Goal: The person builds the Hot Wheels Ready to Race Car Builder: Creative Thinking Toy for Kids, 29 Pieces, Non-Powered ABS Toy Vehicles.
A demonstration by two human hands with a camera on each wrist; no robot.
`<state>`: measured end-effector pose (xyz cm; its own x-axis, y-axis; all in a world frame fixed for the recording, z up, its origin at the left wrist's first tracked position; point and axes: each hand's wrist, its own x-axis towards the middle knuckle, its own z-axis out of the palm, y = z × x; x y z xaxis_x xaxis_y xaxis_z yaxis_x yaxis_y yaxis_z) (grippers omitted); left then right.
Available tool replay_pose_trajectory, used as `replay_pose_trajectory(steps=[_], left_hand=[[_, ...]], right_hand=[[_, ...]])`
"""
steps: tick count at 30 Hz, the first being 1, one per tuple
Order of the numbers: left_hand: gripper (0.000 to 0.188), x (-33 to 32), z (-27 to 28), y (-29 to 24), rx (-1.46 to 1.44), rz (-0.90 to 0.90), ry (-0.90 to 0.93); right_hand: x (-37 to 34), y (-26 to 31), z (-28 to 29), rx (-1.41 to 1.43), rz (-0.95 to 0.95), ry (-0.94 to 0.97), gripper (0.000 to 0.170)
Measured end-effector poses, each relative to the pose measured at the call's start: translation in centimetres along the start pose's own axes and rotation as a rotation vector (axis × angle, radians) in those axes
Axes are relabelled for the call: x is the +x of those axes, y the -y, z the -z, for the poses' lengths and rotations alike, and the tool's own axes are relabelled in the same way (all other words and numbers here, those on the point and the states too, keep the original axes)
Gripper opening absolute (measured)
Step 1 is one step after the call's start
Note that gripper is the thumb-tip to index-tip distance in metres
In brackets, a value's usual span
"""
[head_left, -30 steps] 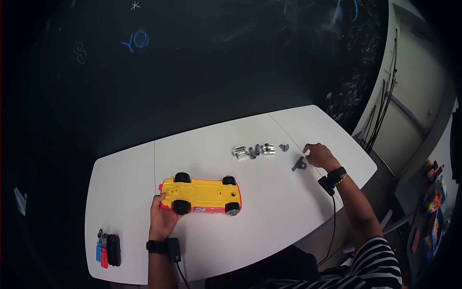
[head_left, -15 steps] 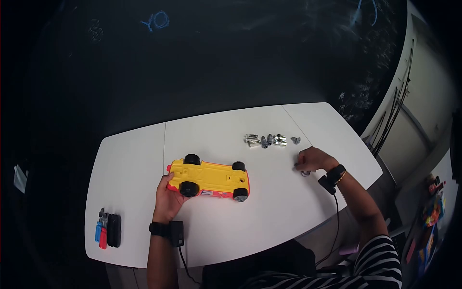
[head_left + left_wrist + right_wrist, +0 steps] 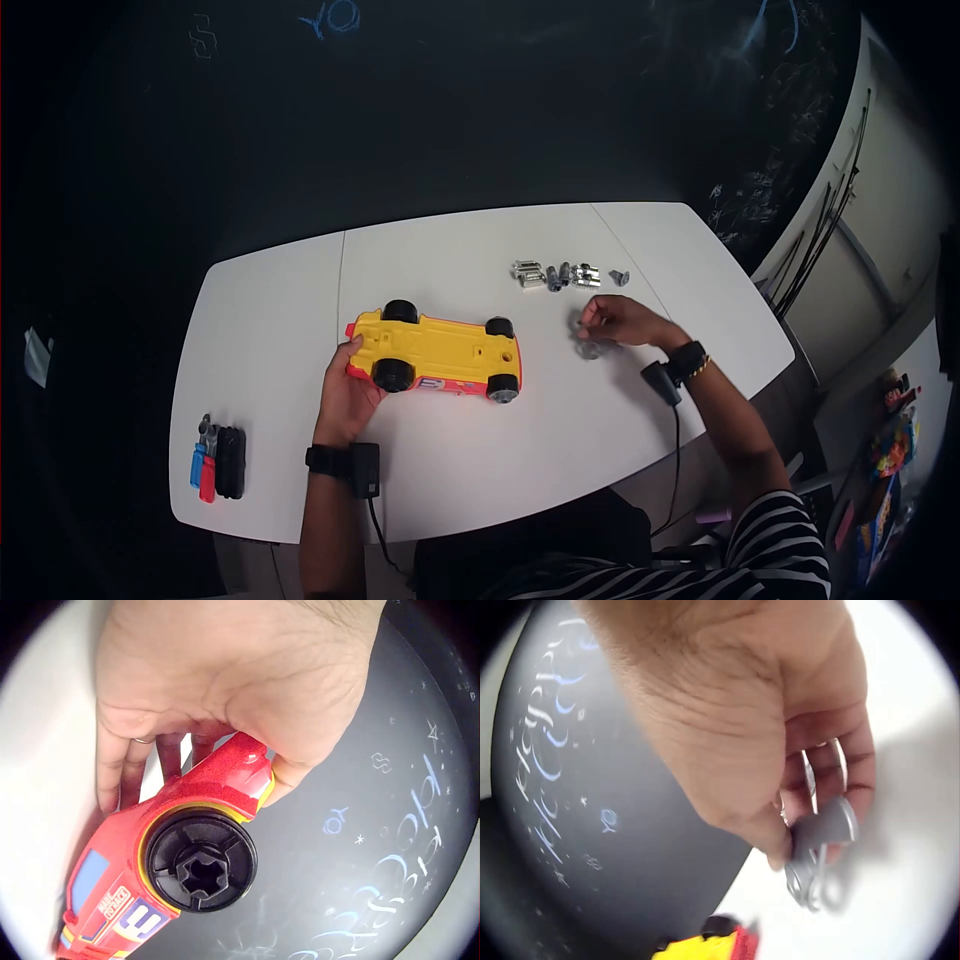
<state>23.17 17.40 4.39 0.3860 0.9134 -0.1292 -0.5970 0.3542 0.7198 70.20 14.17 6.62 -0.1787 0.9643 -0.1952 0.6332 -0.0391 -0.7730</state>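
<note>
In the head view a toy car [image 3: 440, 347] is upside down, its yellow underside and black wheels facing up. My left hand [image 3: 345, 400] grips its left end, thumb over the underside. The left wrist view shows the car's red side [image 3: 112, 900] and a black wheel [image 3: 201, 861] with a star-shaped hub. My right hand [image 3: 628, 322], right of the car, pinches a grey plastic piece [image 3: 821, 829] between thumb and fingers. That piece has a flared round end and a looped end, blurred in the head view.
Behind the right hand lie silver engine-like pieces [image 3: 527, 274], dark grey pieces [image 3: 558, 277] and one small grey piece [image 3: 620, 278]. At the table's left are a blue-handled tool [image 3: 197, 466], a red-handled tool [image 3: 208, 480] and a black case [image 3: 231, 462]. A blackboard [image 3: 450, 120] stands behind.
My right hand has come down to the grey piece, picked it up from the table, and moved left toward the car with it. The left hand keeps its grip on the car.
</note>
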Motion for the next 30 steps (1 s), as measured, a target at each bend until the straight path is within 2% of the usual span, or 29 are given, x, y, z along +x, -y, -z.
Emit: replay_pose_trajectory(steps=[1,3,4,7,8,16,24,26,30], left_hand=[[0.053,0.2,0.0,0.0,-0.010,-0.006,0.003],[0.053,0.4,0.1,0.1,-0.009,-0.009,0.001],[0.053,0.5,0.2,0.1,-0.011,0.000,-0.006],[0.053,0.3,0.3,0.1,-0.018,-0.006,-0.002],[0.053,0.3,0.3,0.1,-0.007,-0.005,-0.015],[0.054,0.1,-0.1,0.1,-0.008,0.010,-0.006],[0.053,0.7,0.4,0.1,-0.030,0.016,-0.056],[0.053,0.4,0.0,0.0,-0.042,0.018,-0.042],[0.053,0.3,0.2,0.0,-0.028,0.017,-0.033]], right_hand=[[0.5,0.2,-1.4,0.182,0.073,-0.054,0.026],[-0.1,4.7,-3.8,0.440,-0.052,-0.096,0.030],[0.1,5.4,-4.9,0.546,-0.049,-0.077,0.036],[0.4,8.0,-8.1,0.726,-0.102,-0.060,0.041],[1.4,7.1,-8.7,0.747,-0.086,-0.035,0.044],[2.1,6.9,-10.5,0.682,-0.096,-0.136,0.040],[3.1,5.9,-9.9,0.615,-0.128,-0.097,0.042],[3.0,5.9,-9.8,0.588,-0.155,-0.076,0.033],[2.4,6.4,-9.1,0.596,-0.132,-0.058,0.029]])
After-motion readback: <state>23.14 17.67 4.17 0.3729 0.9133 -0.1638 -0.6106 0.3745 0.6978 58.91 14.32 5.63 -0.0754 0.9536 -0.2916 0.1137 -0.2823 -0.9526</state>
